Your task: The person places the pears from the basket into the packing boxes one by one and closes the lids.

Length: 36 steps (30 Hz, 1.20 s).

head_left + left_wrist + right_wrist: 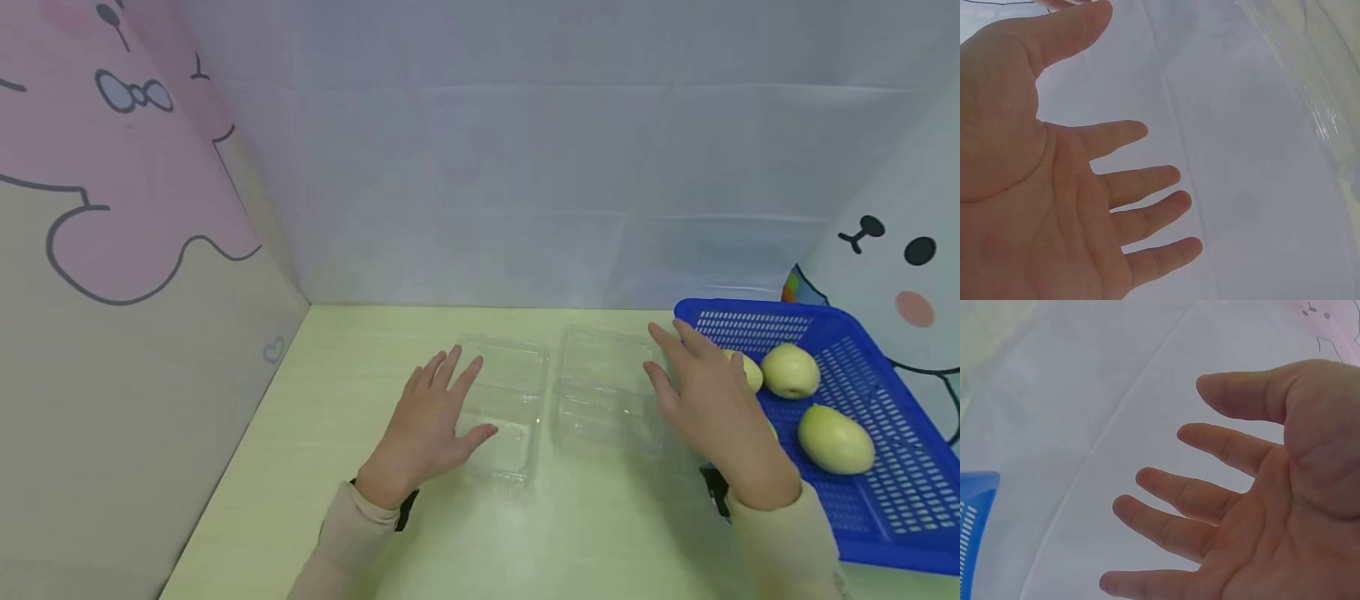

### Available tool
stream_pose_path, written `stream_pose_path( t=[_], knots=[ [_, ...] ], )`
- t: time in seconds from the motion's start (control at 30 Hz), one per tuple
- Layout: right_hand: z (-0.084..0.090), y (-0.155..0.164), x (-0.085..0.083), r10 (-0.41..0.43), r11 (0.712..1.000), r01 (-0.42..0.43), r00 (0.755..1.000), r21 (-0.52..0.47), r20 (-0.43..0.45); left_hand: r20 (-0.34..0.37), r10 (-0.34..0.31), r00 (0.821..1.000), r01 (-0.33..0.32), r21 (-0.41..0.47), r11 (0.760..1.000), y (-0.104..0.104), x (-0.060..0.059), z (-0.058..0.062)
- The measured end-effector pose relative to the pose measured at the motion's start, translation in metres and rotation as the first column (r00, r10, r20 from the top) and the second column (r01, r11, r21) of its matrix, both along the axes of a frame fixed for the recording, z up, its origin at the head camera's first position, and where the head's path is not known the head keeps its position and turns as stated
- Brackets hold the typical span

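Two clear plastic clamshell boxes lie opened out on the pale table. My left hand (426,425), fingers spread and holding nothing, hovers over the left side of the left clamshell box (517,417). Just right of the right clamshell box (603,379) is my right hand (705,400), also spread and with nothing in it. It hovers by the near-left side of the blue plastic basket (847,521) and partly hides the fruit there. Inside the basket are several pale yellow-green round fruits, among them one fruit (791,371) at the back and a longer one (836,440) nearer.
A white sheet (480,192) hangs behind the table (322,467). Cartoon-printed cloth (150,208) stands along the left side, and another printed panel (877,308) rises behind the basket at right. Bare tabletop lies in front of the boxes.
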State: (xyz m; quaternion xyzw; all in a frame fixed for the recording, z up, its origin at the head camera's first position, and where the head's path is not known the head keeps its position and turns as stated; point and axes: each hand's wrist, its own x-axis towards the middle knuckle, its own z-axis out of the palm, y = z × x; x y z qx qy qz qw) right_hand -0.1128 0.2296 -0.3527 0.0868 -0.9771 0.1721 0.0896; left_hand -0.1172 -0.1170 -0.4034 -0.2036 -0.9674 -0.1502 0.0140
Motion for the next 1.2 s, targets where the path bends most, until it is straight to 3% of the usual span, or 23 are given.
stream_pose_path(
  t=[0.23, 0.4, 0.57, 0.67, 0.77, 0.9, 1.2],
  knots=[
    [0.013, 0.014, -0.007, -0.034, 0.999, 0.032, 0.998, -0.026, -0.047, -0.076, -0.154, 0.985, 0.152, -0.038, 0.988, 0.027, 0.005, -0.012],
    [0.019, 0.031, -0.012, -0.083, 0.996, 0.082, 0.996, -0.037, -0.029, -0.135, -0.224, 0.965, 0.218, -0.059, 0.974, 0.044, 0.006, -0.017],
    [0.02, 0.052, -0.019, -0.114, 0.993, 0.114, 0.993, -0.014, 0.002, -0.166, -0.265, 0.95, 0.258, -0.061, 0.964, 0.058, 0.006, -0.022],
    [0.018, 0.068, -0.026, -0.114, 0.993, 0.112, 0.99, 0.034, 0.086, -0.162, -0.279, 0.947, 0.27, -0.071, 0.96, 0.065, 0.005, -0.026],
    [0.016, 0.089, -0.036, -0.116, 0.991, 0.098, 0.966, 0.089, 0.233, -0.148, -0.294, 0.944, 0.284, -0.089, 0.955, 0.072, 0.005, -0.029],
    [0.007, 0.118, -0.052, -0.12, 0.989, 0.074, 0.915, 0.131, 0.385, -0.135, -0.31, 0.941, 0.296, -0.113, 0.948, 0.079, 0.007, -0.031],
    [-0.035, 0.153, -0.074, -0.074, 0.988, -0.006, 0.859, 0.155, 0.507, -0.164, -0.338, 0.927, 0.316, -0.145, 0.938, 0.088, 0.006, -0.037]
  ],
)
